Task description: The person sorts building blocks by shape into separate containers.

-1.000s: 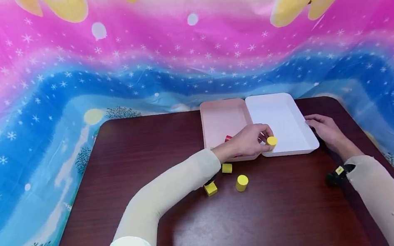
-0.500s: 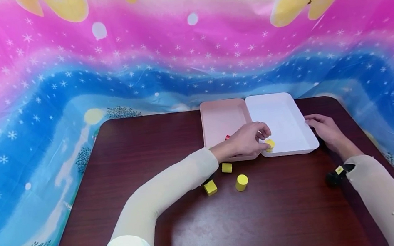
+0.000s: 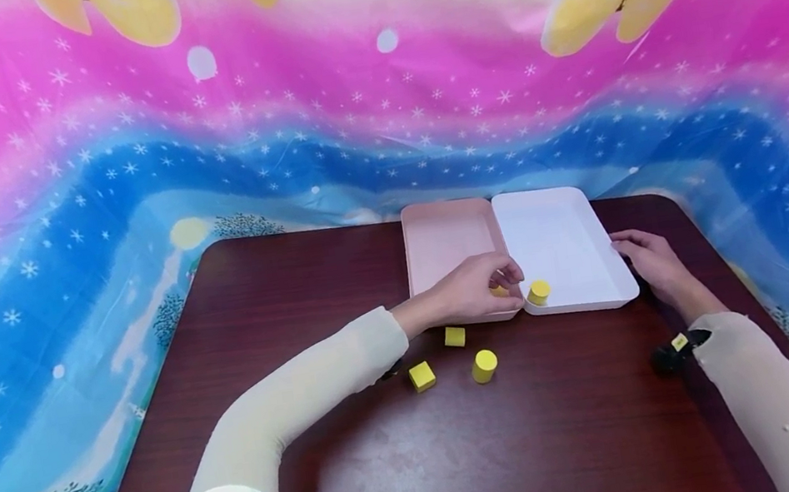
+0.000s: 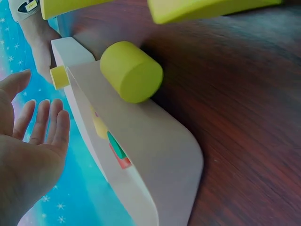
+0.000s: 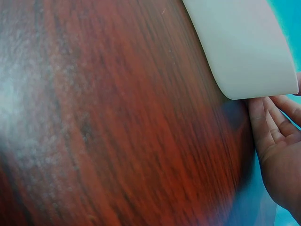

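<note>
My left hand [image 3: 472,285] is over the near part of the pink tray [image 3: 441,231], fingers loosely extended and holding nothing in the left wrist view. Just right of its fingertips, a yellow cylinder [image 3: 539,292] stands in the near left corner of the white tray [image 3: 556,240]. My right hand [image 3: 652,260] holds the white tray's right rim, with the thumb against the outer wall [image 5: 254,61] in the right wrist view. Inside the pink tray, partly hidden, lie a green block [image 4: 116,145], a red block [image 4: 123,161] and a yellowish one [image 4: 99,126].
On the dark wooden table [image 3: 543,444], a yellow cylinder [image 3: 455,337] lies close to the pink tray's front wall. Nearer me are a yellow cube [image 3: 422,376] and an upright yellow cylinder [image 3: 485,366]. A patterned cloth [image 3: 349,135] hangs behind the table.
The left hand has let go of the yellow cylinder in the white tray and drawn back left over the pink tray. My right hand has stayed at the rim.
</note>
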Demonstrator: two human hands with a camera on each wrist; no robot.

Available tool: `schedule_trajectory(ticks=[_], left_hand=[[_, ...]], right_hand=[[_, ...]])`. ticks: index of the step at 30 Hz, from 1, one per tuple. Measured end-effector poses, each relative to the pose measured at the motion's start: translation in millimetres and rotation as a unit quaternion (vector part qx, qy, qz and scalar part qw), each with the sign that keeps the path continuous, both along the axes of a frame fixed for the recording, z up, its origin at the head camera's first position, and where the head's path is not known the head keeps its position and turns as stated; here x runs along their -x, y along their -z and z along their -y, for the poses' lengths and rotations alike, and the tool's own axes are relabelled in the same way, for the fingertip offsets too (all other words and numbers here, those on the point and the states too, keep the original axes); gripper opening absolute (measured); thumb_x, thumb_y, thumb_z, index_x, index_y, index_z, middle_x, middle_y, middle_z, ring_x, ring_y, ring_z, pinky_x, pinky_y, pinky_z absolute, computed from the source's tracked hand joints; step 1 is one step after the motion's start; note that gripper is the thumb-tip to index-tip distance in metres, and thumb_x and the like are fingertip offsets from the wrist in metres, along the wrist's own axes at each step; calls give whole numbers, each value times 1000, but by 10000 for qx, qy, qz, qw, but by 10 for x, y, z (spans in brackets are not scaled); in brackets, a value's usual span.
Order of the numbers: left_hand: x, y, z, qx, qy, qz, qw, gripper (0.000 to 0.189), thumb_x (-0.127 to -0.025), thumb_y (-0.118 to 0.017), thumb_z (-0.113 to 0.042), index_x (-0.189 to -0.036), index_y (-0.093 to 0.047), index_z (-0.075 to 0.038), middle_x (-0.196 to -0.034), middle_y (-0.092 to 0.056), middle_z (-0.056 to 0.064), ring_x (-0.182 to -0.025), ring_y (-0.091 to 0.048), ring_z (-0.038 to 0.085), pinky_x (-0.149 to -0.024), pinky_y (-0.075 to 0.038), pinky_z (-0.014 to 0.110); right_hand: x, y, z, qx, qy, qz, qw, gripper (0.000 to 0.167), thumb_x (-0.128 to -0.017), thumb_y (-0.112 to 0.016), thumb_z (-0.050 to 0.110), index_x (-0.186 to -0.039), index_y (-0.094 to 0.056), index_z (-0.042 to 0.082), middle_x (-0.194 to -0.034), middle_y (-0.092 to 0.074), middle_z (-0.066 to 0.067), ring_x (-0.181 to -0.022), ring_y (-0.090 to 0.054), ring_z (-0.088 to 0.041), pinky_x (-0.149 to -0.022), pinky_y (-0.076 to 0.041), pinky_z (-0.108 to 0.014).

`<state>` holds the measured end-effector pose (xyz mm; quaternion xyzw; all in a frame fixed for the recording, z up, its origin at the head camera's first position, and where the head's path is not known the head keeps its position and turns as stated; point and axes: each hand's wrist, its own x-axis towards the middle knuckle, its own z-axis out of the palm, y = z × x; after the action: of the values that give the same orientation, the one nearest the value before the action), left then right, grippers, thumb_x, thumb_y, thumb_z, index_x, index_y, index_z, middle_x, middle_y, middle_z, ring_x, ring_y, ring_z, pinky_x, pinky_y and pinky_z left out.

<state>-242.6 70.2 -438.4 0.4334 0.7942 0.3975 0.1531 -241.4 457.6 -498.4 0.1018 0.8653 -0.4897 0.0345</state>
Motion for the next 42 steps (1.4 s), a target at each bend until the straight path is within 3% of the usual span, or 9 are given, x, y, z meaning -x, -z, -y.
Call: schedule_trajectory(ticks=[9,16,21,26,28,31,37,42], left_hand=[[-46,-15,189,-284,128,63,9995,29,-95,-80,-18,-119,-67,-7,-119,-72,13,-113,-70,26,-99,-59,34],[-94,-74,302,-418,451,476,9970,35,-95,-83,-26,-122,-68,-9,-119,-72,10,-112,-70,27,-99,-60,39],[-141,-100,336,-563,674,370,9955,35,-95,-83,-27,-121,-68,-10,-116,-73,11,-112,-70,26,-98,-60,39],[-212,-121,365,-645,782,190,9947,41,-93,-85,-27,-122,-68,-5,-111,-74,1,-109,-71,20,-94,-60,30],[-243,-127,384,-583,800,172,9949,42,-93,-85,-28,-124,-68,-6,-113,-74,0,-109,-71,19,-95,-60,33],[-279,-110,420,-411,830,107,9956,47,-92,-86,-31,-128,-67,-8,-117,-73,-2,-109,-70,15,-98,-59,36],[-339,-30,509,-260,867,297,9955,46,-91,-87,-29,-128,-67,-10,-118,-71,-8,-107,-66,1,-102,-55,25],[-398,25,578,-157,880,325,9955,46,-91,-87,-29,-127,-67,-10,-119,-71,-5,-110,-69,14,-104,-56,34]], right_hand=[[0,22,-18,-24,-34,73,10000,65,-113,-43,47,-158,-43,0,-152,-46,-24,-110,-56,-14,-79,-53,-20],[17,-14,-3,14,-15,7,10000,64,-113,-45,47,-156,-45,0,-147,-50,-21,-105,-58,-11,-77,-55,-21],[19,-6,-14,17,-48,-7,10000,64,-113,-44,46,-157,-45,-1,-147,-50,-22,-104,-58,-10,-76,-55,-20],[17,7,-10,1,-24,15,10000,63,-113,-44,45,-157,-45,0,-147,-50,-22,-105,-58,-12,-77,-55,-21],[20,15,-5,3,3,22,10000,63,-113,-44,46,-157,-45,0,-147,-50,-22,-107,-58,-14,-77,-54,-21],[18,22,-2,5,18,2,10000,62,-113,-44,45,-156,-46,0,-147,-50,-22,-107,-58,-14,-77,-54,-20],[9,16,11,-19,81,51,10000,65,-112,-44,49,-157,-46,1,-150,-49,-23,-109,-58,-16,-78,-54,-20],[-12,12,5,-24,117,63,9999,66,-112,-44,50,-157,-46,2,-151,-49,-23,-109,-58,-14,-79,-54,-21]])
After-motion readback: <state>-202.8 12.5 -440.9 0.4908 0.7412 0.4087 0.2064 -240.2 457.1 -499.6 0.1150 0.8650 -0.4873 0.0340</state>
